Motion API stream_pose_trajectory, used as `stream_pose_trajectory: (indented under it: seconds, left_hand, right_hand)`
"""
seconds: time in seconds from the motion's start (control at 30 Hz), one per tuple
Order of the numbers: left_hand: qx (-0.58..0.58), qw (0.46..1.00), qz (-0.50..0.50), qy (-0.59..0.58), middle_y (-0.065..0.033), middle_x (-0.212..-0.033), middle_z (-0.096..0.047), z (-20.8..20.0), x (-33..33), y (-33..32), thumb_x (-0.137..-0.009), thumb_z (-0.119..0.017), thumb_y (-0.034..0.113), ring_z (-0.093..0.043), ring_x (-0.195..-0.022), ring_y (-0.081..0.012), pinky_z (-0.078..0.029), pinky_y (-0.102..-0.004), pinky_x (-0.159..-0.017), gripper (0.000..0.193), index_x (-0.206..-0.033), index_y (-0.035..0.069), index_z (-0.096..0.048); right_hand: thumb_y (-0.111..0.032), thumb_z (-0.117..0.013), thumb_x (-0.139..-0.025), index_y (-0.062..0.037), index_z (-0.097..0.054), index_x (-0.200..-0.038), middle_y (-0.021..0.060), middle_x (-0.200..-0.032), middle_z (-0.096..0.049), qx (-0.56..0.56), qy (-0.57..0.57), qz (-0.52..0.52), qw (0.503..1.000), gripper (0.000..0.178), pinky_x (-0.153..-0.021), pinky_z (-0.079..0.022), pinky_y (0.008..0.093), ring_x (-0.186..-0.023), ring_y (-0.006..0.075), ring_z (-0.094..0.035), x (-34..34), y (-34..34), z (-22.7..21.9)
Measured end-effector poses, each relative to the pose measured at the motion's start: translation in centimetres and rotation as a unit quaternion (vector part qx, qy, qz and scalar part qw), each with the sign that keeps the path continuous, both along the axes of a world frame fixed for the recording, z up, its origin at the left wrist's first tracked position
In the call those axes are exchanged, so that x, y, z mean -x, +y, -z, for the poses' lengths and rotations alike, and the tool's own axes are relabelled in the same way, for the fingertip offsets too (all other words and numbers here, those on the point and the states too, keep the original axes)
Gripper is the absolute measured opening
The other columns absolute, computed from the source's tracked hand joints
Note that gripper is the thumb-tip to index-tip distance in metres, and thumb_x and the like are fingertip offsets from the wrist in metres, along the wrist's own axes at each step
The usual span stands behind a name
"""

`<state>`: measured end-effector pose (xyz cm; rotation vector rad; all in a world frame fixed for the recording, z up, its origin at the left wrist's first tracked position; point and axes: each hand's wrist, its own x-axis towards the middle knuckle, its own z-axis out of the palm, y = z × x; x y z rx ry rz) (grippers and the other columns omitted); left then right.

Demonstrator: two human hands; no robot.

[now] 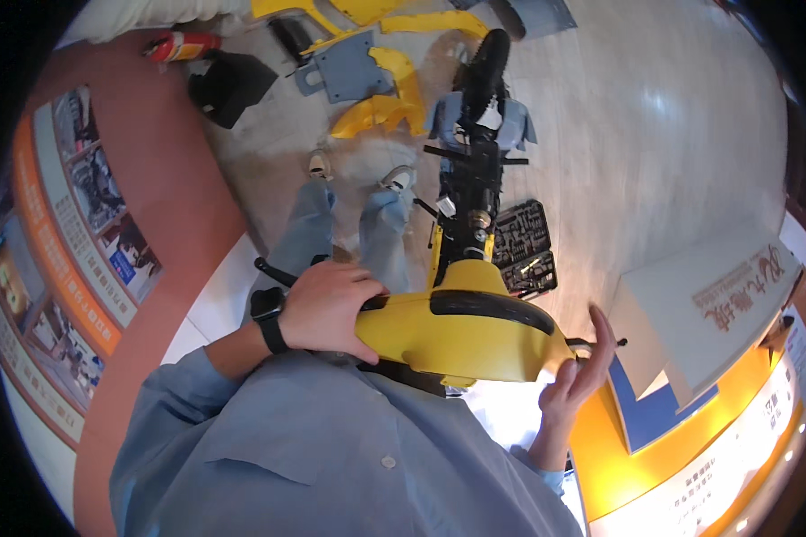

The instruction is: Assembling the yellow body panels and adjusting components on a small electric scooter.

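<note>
In front of my body is a yellow scooter handlebar cover (475, 353) with a black curved strip (493, 309) along its top. My left hand (327, 309), with a black watch at the wrist, grips the cover's left end, thumb below and fingers curled over it. At the right end, my right hand (584, 380) is held upright with its fingers stretched out. It is beside the cover's edge, and I cannot tell whether the palm touches it. Black levers (273, 271) stick out past both ends. The stripped scooter frame (470, 197) extends away to a black wheel (487, 72).
Right of the frame lies an open tool case (524, 246). Yellow body panels (381, 116), a grey plate (349, 70) and a black part (228, 85) lie on the floor ahead. A red fire extinguisher (184, 46) is far left. A white box-shaped stand (703, 304) is at right.
</note>
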<state>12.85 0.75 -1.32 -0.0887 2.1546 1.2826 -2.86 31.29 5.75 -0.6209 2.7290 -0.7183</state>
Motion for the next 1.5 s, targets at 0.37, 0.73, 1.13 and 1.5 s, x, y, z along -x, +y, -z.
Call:
stream_pose_trajectory:
  seconds: [0.37,0.73,1.13,1.5]
  left_hand:
    - [0.005,1.0,-0.011,0.017,-0.009,-0.089,-0.065,0.3,0.2,0.0,-0.047,-0.088,0.047,-0.063,-0.087,-0.0306,-0.049,-0.0418,-0.077,0.065,-0.098,0.011,-0.068]
    - [0.013,0.999,0.025,-0.02,-0.0137,-0.097,-0.068,0.5,0.0,-0.2,-0.048,-0.087,0.055,-0.065,-0.092,-0.035,-0.052,-0.0438,-0.079,0.077,-0.105,0.006,-0.068]
    - [0.071,0.993,0.081,0.048,-0.0165,-0.088,-0.071,2.6,0.4,0.1,-0.045,-0.085,0.069,-0.068,-0.084,-0.0349,-0.053,-0.0419,-0.076,0.079,-0.09,0.005,-0.07]
    - [-0.001,0.992,0.073,0.103,-0.017,-0.09,-0.072,5.7,1.4,0.3,-0.049,-0.083,0.071,-0.07,-0.082,-0.0297,-0.054,-0.0373,-0.076,0.081,-0.09,0.002,-0.074]
  right_hand:
    - [-0.039,-0.066,-0.083,0.0009,-0.065,-0.098,0.0199,-0.087,-0.067,-0.071,-0.219,-0.136,0.964,0.042,-0.068,-0.051,0.0427,-0.078,0.0371,-0.065,1.9,-6.3,0.9]
    - [-0.051,-0.072,-0.075,0.0016,-0.063,-0.106,0.0185,-0.1,-0.068,-0.083,-0.188,-0.321,0.925,0.062,-0.095,-0.045,0.0462,-0.096,0.0353,-0.065,-1.1,-12.9,0.8]
    - [-0.057,-0.088,-0.049,0.0034,-0.056,-0.113,0.0156,-0.108,-0.061,-0.329,-0.083,-0.531,0.777,0.094,-0.101,-0.04,0.0459,-0.108,0.0327,-0.058,-6.1,-17.2,2.4]
    - [-0.057,-0.088,-0.045,-0.0044,-0.056,-0.122,0.0119,-0.118,-0.06,-0.393,-0.052,-0.498,0.772,0.098,-0.104,-0.036,0.046,-0.118,0.0303,-0.053,-6.7,-17.5,2.0]
